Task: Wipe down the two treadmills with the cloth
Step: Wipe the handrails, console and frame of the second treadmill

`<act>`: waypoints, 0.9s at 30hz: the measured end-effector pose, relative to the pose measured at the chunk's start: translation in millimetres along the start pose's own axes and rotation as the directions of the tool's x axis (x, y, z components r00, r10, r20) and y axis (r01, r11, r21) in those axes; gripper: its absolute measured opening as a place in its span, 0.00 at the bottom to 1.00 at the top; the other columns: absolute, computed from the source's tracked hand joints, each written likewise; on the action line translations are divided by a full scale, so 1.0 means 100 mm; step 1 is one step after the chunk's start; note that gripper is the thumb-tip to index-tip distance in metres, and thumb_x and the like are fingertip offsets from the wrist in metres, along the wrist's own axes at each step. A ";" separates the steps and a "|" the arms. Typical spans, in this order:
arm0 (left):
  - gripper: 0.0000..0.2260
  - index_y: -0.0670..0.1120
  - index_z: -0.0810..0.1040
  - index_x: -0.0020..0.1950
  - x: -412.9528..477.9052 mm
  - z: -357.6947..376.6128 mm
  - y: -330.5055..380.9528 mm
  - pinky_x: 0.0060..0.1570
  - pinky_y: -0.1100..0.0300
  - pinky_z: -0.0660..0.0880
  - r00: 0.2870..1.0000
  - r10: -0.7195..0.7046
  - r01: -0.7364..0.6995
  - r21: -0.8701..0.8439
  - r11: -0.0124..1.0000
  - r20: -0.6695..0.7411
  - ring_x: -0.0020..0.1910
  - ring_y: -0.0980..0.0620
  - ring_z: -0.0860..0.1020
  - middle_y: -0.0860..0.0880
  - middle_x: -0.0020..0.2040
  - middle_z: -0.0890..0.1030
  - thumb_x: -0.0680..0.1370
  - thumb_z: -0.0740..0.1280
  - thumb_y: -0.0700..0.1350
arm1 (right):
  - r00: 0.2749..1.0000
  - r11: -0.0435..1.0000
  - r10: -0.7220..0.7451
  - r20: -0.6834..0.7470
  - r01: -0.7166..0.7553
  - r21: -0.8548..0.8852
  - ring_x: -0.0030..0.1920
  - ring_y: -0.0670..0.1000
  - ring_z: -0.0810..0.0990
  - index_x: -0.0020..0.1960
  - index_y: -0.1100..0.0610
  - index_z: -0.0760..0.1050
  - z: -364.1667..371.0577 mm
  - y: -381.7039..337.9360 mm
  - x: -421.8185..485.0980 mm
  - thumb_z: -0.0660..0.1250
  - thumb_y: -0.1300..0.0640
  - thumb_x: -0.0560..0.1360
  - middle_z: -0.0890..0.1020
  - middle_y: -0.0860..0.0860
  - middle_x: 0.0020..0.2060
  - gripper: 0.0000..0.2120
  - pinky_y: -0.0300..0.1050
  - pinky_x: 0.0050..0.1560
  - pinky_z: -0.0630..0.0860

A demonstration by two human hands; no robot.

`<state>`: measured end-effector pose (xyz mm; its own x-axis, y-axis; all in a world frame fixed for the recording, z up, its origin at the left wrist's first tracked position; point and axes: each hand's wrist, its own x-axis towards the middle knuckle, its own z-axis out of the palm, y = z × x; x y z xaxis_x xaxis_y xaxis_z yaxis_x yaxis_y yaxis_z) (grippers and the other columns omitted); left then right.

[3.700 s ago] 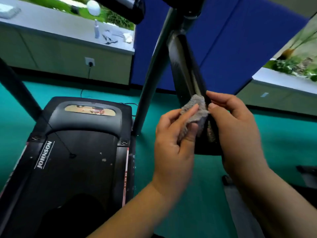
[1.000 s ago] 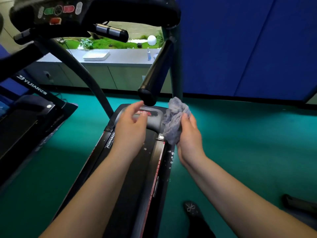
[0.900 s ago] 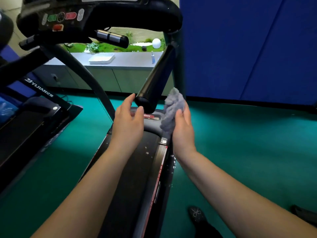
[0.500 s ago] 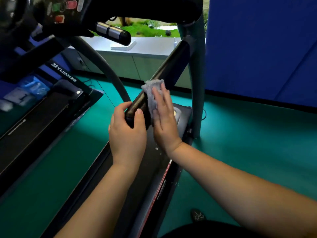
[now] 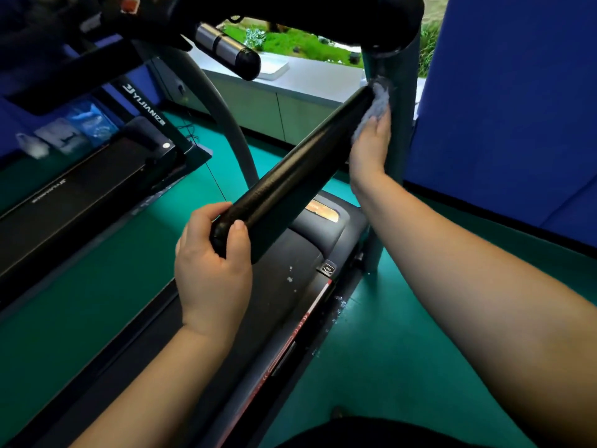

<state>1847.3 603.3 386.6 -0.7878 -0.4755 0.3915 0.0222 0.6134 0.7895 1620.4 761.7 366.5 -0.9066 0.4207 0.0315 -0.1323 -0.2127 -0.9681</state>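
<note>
Left hand (image 5: 213, 273) grips the black handrail (image 5: 290, 179) at its lower end mid-frame while the right hand (image 5: 368, 150), fingers flat, presses the cloth (image 5: 379, 101) to its top beside the grey upright (image 5: 400, 124), with a second treadmill (image 5: 80, 189) at left.

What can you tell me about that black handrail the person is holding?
The handrail is a thick, round black bar with a smooth, slightly glossy surface. It slopes from its free, rounded near end up and away to the grey post, above the treadmill. The left hand grips the near end, fingers curled round it. At the far end the right hand presses a grey cloth against its side.
</note>
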 end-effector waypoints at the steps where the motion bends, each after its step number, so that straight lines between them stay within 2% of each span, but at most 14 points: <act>1: 0.11 0.55 0.74 0.55 0.00 -0.01 -0.01 0.51 0.55 0.71 1.000 0.009 -0.009 0.006 1.000 0.009 0.51 0.48 0.76 0.53 0.49 0.77 0.74 0.60 0.53 | 0.998 0.997 0.058 -0.013 -0.057 0.042 0.72 0.54 0.64 0.76 0.54 0.57 0.00 0.00 0.05 0.50 0.60 0.83 0.61 0.54 0.75 0.22 0.42 0.71 0.60; 3: 0.13 0.54 0.74 0.56 0.00 -0.04 -0.02 0.52 0.51 0.73 0.999 0.033 -0.033 0.013 0.999 0.031 0.50 0.48 0.76 0.53 0.48 0.76 0.74 0.59 0.54 | 0.986 0.977 0.168 -0.004 -0.166 0.131 0.71 0.53 0.66 0.76 0.50 0.56 0.00 0.01 0.12 0.49 0.57 0.83 0.64 0.53 0.74 0.22 0.50 0.71 0.62; 6: 0.13 0.55 0.73 0.56 0.02 -0.08 -0.05 0.52 0.48 0.74 0.995 0.063 -0.064 0.015 0.998 0.076 0.50 0.47 0.76 0.53 0.48 0.77 0.74 0.59 0.56 | 0.954 0.929 0.301 0.007 -0.295 0.222 0.68 0.54 0.70 0.76 0.51 0.57 -0.02 0.00 0.14 0.50 0.54 0.83 0.69 0.53 0.70 0.22 0.50 0.67 0.65; 8: 0.12 0.57 0.71 0.55 0.04 -0.09 -0.07 0.51 0.49 0.74 0.990 0.081 -0.083 0.010 0.997 0.112 0.50 0.47 0.76 0.52 0.49 0.77 0.74 0.58 0.57 | 0.929 0.909 0.370 -0.024 -0.357 0.214 0.52 0.53 0.78 0.74 0.50 0.64 -0.03 0.03 0.09 0.52 0.51 0.82 0.79 0.52 0.52 0.21 0.48 0.55 0.74; 10: 0.13 0.57 0.71 0.56 0.07 -0.11 -0.09 0.51 0.51 0.73 0.985 0.096 -0.098 0.010 0.995 0.143 0.50 0.47 0.76 0.53 0.49 0.77 0.74 0.58 0.58 | 0.927 0.913 0.371 -0.043 -0.357 0.197 0.31 0.50 0.74 0.71 0.50 0.68 -0.03 0.12 -0.01 0.53 0.48 0.80 0.75 0.50 0.30 0.21 0.43 0.37 0.74; 11: 0.13 0.57 0.71 0.57 0.08 -0.12 -0.11 0.51 0.52 0.72 0.982 0.099 -0.102 0.011 0.995 0.162 0.51 0.47 0.75 0.53 0.50 0.76 0.74 0.58 0.58 | 0.922 0.909 0.384 -0.049 -0.369 0.195 0.26 0.49 0.69 0.67 0.51 0.73 -0.03 0.15 -0.11 0.53 0.46 0.79 0.71 0.49 0.25 0.20 0.41 0.34 0.71; 12: 0.14 0.57 0.71 0.57 0.09 -0.13 -0.12 0.51 0.53 0.72 0.977 0.102 -0.106 0.012 0.994 0.185 0.51 0.48 0.75 0.53 0.50 0.76 0.74 0.58 0.58 | 0.909 0.892 0.415 -0.039 -0.398 0.215 0.23 0.48 0.66 0.57 0.53 0.78 -0.02 0.17 -0.23 0.54 0.46 0.80 0.68 0.48 0.22 0.18 0.40 0.33 0.69; 13: 0.14 0.56 0.71 0.58 0.09 -0.15 -0.13 0.51 0.53 0.71 0.972 0.108 -0.114 0.013 0.993 0.208 0.51 0.48 0.75 0.54 0.51 0.76 0.74 0.58 0.58 | 0.895 0.867 0.446 -0.016 -0.428 0.254 0.21 0.47 0.64 0.45 0.53 0.77 -0.02 0.15 -0.38 0.55 0.46 0.81 0.67 0.48 0.21 0.16 0.39 0.32 0.68; 15: 0.15 0.54 0.71 0.60 0.10 -0.19 -0.13 0.51 0.54 0.70 0.961 0.118 -0.129 0.025 0.991 0.252 0.52 0.49 0.74 0.54 0.52 0.75 0.75 0.59 0.57 | 0.869 0.818 0.494 0.035 -0.478 0.321 0.22 0.47 0.66 0.37 0.53 0.71 0.00 0.13 -0.65 0.56 0.46 0.81 0.69 0.49 0.25 0.18 0.42 0.36 0.69; 16: 0.16 0.52 0.71 0.61 0.10 -0.20 -0.13 0.51 0.55 0.69 0.956 0.121 -0.135 0.034 0.990 0.269 0.52 0.50 0.73 0.54 0.52 0.74 0.76 0.59 0.56 | 0.865 0.813 0.499 0.053 -0.488 0.316 0.27 0.50 0.72 0.40 0.56 0.74 0.01 0.15 -0.77 0.57 0.46 0.81 0.74 0.51 0.30 0.18 0.44 0.42 0.72; 18: 0.17 0.50 0.71 0.62 0.11 -0.23 -0.12 0.51 0.58 0.66 0.946 0.131 -0.151 0.045 0.988 0.296 0.53 0.51 0.72 0.55 0.53 0.73 0.76 0.59 0.55 | 0.855 0.816 0.514 0.070 -0.513 0.267 0.46 0.60 0.82 0.53 0.62 0.75 0.01 0.15 -1.04 0.58 0.45 0.80 0.82 0.61 0.48 0.20 0.52 0.59 0.76; 20: 0.17 0.49 0.70 0.63 0.12 -0.26 -0.12 0.51 0.58 0.66 0.937 0.145 -0.168 0.047 0.985 0.317 0.54 0.51 0.72 0.55 0.54 0.72 0.77 0.59 0.55 | 0.847 0.826 0.523 0.096 -0.531 0.187 0.58 0.66 0.78 0.60 0.64 0.71 0.02 0.18 -1.34 0.55 0.44 0.81 0.79 0.67 0.57 0.23 0.62 0.64 0.72; 24: 0.15 0.49 0.70 0.64 0.13 -0.30 -0.12 0.50 0.57 0.67 0.923 0.138 -0.173 0.067 0.983 0.359 0.53 0.49 0.73 0.53 0.54 0.74 0.79 0.60 0.53 | 0.862 0.846 0.476 0.176 -0.503 0.174 0.61 0.58 0.77 0.66 0.56 0.68 0.02 0.19 -1.86 0.52 0.46 0.82 0.77 0.58 0.61 0.19 0.57 0.67 0.70; 27: 0.14 0.49 0.70 0.62 0.14 -0.30 -0.13 0.51 0.55 0.69 0.923 0.155 -0.187 0.059 0.981 0.353 0.53 0.48 0.74 0.51 0.54 0.76 0.79 0.61 0.53 | 0.857 0.864 0.454 0.244 -0.490 0.113 0.63 0.54 0.76 0.64 0.54 0.71 0.01 0.25 -2.19 0.52 0.43 0.81 0.77 0.56 0.63 0.20 0.55 0.69 0.68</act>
<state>1854.3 569.3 396.3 -0.9408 -0.1210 0.3167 0.1329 0.7278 0.6728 1815.0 663.9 335.3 -0.9347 0.0489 -0.3521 0.2849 -0.4894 -0.8242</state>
